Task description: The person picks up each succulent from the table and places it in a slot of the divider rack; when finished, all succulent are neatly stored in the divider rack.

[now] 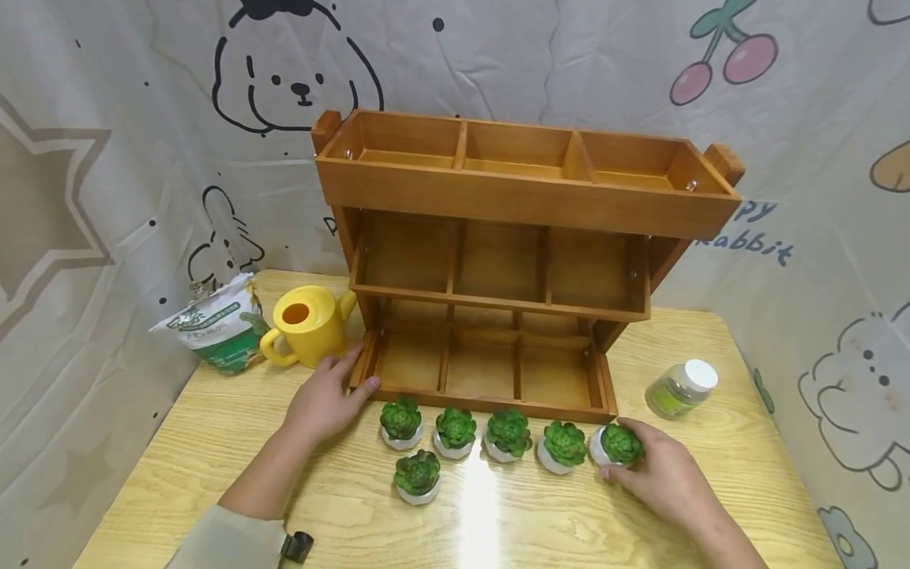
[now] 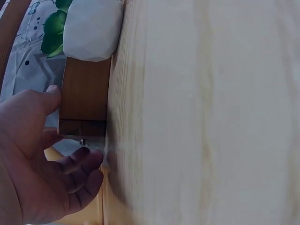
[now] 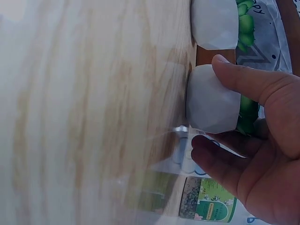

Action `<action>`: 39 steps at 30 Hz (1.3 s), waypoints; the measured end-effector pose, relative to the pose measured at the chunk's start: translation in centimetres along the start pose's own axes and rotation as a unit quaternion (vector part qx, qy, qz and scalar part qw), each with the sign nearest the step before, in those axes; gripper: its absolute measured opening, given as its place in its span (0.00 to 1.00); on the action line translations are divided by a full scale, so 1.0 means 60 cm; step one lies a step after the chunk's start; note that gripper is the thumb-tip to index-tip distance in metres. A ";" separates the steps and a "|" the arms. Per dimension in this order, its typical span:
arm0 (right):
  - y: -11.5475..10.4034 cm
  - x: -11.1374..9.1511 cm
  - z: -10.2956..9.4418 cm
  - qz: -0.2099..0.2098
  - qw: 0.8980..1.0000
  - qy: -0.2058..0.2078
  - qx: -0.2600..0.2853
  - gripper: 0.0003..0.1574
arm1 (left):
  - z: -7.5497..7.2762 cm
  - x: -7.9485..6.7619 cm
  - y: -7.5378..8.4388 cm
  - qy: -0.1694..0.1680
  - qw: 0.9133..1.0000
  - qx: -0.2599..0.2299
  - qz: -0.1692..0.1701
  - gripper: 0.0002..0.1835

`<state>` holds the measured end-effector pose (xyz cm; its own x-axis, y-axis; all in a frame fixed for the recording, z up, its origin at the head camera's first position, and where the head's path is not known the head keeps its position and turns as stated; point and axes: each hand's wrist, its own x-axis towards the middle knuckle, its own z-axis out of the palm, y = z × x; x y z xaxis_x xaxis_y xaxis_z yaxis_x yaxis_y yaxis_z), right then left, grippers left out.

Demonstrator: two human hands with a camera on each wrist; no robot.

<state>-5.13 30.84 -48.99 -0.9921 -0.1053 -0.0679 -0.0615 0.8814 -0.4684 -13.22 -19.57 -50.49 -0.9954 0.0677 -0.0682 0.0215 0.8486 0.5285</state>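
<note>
A three-tier wooden plant shelf (image 1: 490, 407) stands on the table, each tier split into three compartments. At its lower left corner, my left hand (image 1: 329, 397) grips the frame, thumb at the front board and fingers round the side; the left wrist view shows the hand (image 2: 58, 164) at the board's end (image 2: 85, 89). My right hand (image 1: 661, 470) holds a small potted succulent (image 1: 617, 445) near the lower right corner. In the right wrist view its thumb (image 3: 243, 77) lies against the white pot (image 3: 213, 101). The pot's far side is hidden.
Several more potted succulents (image 1: 508, 433) line the shelf's front, with one succulent (image 1: 417, 476) nearer. A yellow watering can (image 1: 313, 328) and a green-white bag (image 1: 223, 328) stand left. Right of the shelf is a white-lidded jar (image 1: 678, 389). A printed curtain (image 1: 455, 63) surrounds the table.
</note>
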 end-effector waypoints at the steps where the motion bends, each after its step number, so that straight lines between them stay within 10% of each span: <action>1: 0.000 0.000 0.001 0.001 1.000 0.000 0.000 0.54 | 0.000 0.001 -0.001 -0.004 1.000 -0.005 -0.004 0.44; 39: -0.059 0.008 -0.097 -0.046 0.998 0.051 0.008 0.48 | 0.005 0.015 -0.006 -0.025 0.996 -0.082 -0.011 0.45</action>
<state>-6.04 30.32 -42.24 -0.9884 -0.1372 0.0644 -0.1512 0.8629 -0.4822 -14.08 -19.66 -50.98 -0.9896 0.0794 -0.1201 -0.0194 0.7530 0.6577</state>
